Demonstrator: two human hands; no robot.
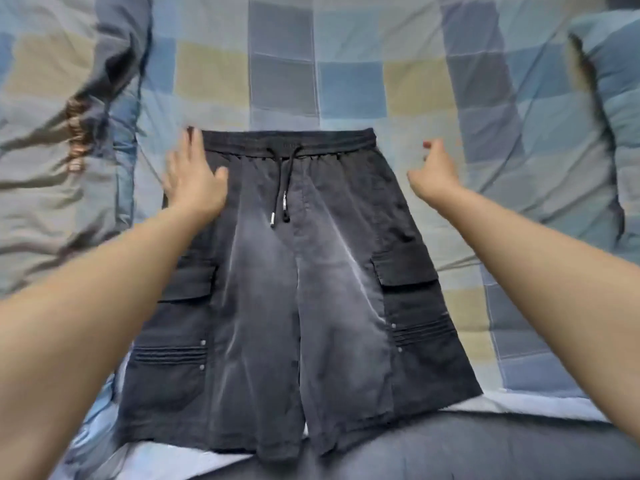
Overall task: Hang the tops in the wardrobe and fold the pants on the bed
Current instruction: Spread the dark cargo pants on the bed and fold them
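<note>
A pair of dark grey cargo shorts [298, 289] lies spread flat on the bed [349, 81], waistband away from me, drawstring hanging down the middle, both legs reaching the near edge. My left hand [194, 178] rests with straight fingers on the left end of the waistband. My right hand [434, 171] hovers just off the right side of the waistband, fingers loosely curled, holding nothing.
The bed has a blue, grey and yellow checked cover. A crumpled quilt with a dark garment [107, 74] on it lies at the left. A checked pillow [616, 98] sits at the far right. My grey-clad legs [450, 448] press against the bed's near edge.
</note>
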